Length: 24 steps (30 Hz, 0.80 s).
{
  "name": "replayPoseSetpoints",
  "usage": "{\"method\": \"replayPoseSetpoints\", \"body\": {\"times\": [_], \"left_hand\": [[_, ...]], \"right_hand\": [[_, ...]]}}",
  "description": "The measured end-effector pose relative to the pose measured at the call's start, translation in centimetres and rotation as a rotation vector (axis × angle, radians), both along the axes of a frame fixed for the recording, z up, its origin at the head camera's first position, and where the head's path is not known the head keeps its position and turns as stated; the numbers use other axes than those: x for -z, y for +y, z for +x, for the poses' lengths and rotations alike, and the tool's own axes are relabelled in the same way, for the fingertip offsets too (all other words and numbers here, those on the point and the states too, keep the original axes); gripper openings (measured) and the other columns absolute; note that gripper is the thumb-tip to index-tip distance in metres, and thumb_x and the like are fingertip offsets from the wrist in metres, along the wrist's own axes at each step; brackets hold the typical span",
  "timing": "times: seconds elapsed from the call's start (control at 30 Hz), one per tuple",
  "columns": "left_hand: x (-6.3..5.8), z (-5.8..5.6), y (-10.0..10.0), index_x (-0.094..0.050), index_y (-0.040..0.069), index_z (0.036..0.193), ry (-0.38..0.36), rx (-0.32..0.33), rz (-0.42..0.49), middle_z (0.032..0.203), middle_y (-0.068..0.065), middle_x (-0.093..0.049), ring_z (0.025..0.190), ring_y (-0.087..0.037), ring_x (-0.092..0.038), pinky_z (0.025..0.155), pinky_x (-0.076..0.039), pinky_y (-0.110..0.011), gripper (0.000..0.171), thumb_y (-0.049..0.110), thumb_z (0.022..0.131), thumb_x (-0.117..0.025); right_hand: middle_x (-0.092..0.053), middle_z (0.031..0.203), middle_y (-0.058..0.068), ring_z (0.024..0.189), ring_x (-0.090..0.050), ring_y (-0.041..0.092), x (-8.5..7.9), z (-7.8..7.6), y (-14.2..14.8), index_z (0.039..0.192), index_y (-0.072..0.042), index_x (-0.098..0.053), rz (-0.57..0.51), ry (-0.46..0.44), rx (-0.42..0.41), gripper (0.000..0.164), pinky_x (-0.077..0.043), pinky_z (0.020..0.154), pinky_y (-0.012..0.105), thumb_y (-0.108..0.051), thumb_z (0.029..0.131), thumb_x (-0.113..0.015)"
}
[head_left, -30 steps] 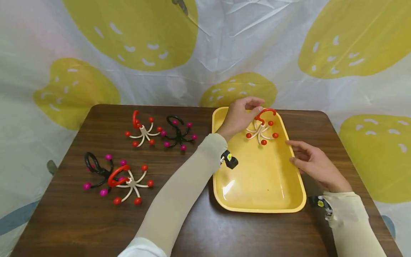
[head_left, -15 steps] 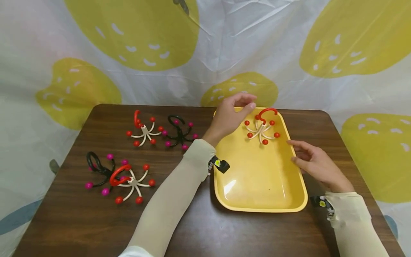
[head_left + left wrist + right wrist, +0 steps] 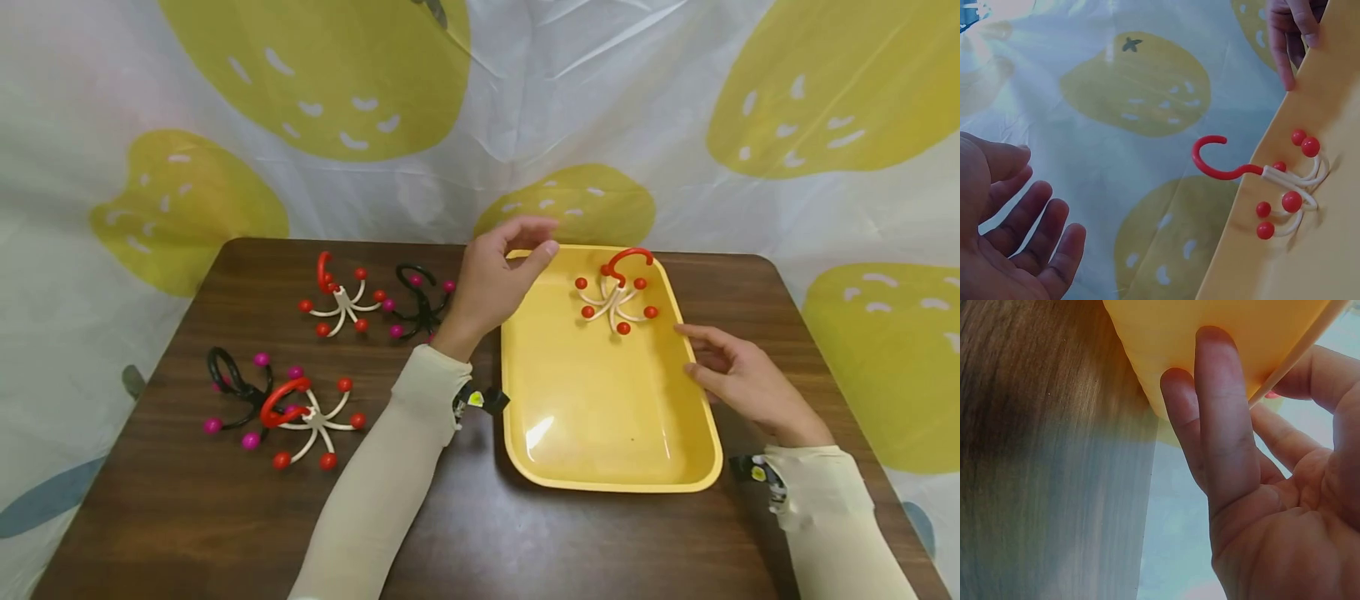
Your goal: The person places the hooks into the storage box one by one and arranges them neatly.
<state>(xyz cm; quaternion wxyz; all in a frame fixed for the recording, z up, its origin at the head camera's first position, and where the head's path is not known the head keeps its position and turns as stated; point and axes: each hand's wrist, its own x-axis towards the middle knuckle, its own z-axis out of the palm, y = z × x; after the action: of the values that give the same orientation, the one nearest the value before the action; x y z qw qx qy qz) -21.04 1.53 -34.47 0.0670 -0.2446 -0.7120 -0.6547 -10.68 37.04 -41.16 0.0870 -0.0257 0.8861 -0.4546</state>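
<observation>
My left hand (image 3: 491, 283) hangs in the air at the tray's left side, fingers loosely bent and holding nothing. Inside the yellow tray (image 3: 525, 408), near its far right corner, stands a spider-shaped piece with white curved legs, red ball tips and a red hook (image 3: 632, 254); in the left wrist view that piece (image 3: 1282, 178) stands against the tray floor, its hook rising past the rim. My right hand (image 3: 738, 379) holds the tray's right rim, thumb over the inner side and fingers (image 3: 1219, 394) against the outer wall.
On the dark wooden table's (image 3: 187, 517) left side are another red-and-white piece (image 3: 342, 304), a black one with magenta balls (image 3: 422, 312), and a second black one (image 3: 243, 392) overlapping a red-and-white one (image 3: 315, 417). A patterned curtain (image 3: 510, 125) hangs behind.
My left hand has drawn back leftward from the red hook, out of the tray's far end toward the pieces on the left. The right hand stays on the rim.
</observation>
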Motion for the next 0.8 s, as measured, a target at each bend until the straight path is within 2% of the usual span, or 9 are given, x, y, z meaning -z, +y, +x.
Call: {"method": "replayPoseSetpoints", "body": {"times": [0.13,0.33,0.47,0.6,0.8], "left_hand": [[0.0,0.5,-1.1,-0.074,0.009,0.127,0.005,-0.010,0.017,0.119,-0.009,-0.075,0.110,-0.014,-0.072,0.091,-0.062,-0.029,0.027,0.017,0.102,-0.072],[0.0,0.8,-3.2,-0.074,0.009,0.127,0.036,-0.067,0.009,0.118,-0.008,-0.076,0.106,-0.016,-0.073,0.091,-0.062,-0.031,0.026,0.019,0.102,-0.072],[0.1,0.6,-4.5,-0.075,0.008,0.125,0.032,-0.130,0.019,0.116,-0.011,-0.077,0.106,-0.018,-0.073,0.091,-0.062,-0.032,0.026,0.019,0.101,-0.073],[0.5,0.3,-5.9,-0.075,0.008,0.123,0.034,-0.221,0.014,0.115,-0.011,-0.077,0.104,-0.018,-0.074,0.088,-0.061,-0.030,0.025,0.018,0.100,-0.074],[1.3,-0.1,-7.8,-0.077,0.008,0.123,0.018,-0.313,0.021,0.119,-0.013,-0.077,0.107,-0.019,-0.073,0.092,-0.061,-0.035,0.026,0.017,0.099,-0.075]], "right_hand": [[-0.061,0.136,0.028,0.098,-0.069,-0.002,0.1,-0.1,-0.2,0.159,-0.004,-0.043,-0.021,-0.005,-0.009,0.058,-0.066,0.070,0.036,-0.006,0.104,-0.063],[-0.060,0.138,0.028,0.098,-0.069,-0.001,0.1,-0.5,-0.3,0.160,-0.005,-0.043,-0.012,-0.005,-0.016,0.059,-0.065,0.069,0.035,-0.007,0.104,-0.064],[-0.060,0.138,0.029,0.097,-0.069,-0.002,0.1,-0.7,-0.2,0.160,-0.005,-0.042,-0.010,-0.008,-0.021,0.060,-0.065,0.069,0.035,-0.007,0.104,-0.064],[-0.061,0.136,0.029,0.095,-0.069,0.001,0.2,-0.6,-0.2,0.159,-0.005,-0.043,0.011,-0.003,-0.021,0.059,-0.064,0.068,0.033,-0.009,0.105,-0.065],[-0.060,0.138,0.028,0.096,-0.067,-0.001,0.3,-0.4,0.0,0.160,-0.006,-0.043,0.035,-0.003,-0.017,0.060,-0.064,0.068,0.031,-0.011,0.105,-0.065]]}}
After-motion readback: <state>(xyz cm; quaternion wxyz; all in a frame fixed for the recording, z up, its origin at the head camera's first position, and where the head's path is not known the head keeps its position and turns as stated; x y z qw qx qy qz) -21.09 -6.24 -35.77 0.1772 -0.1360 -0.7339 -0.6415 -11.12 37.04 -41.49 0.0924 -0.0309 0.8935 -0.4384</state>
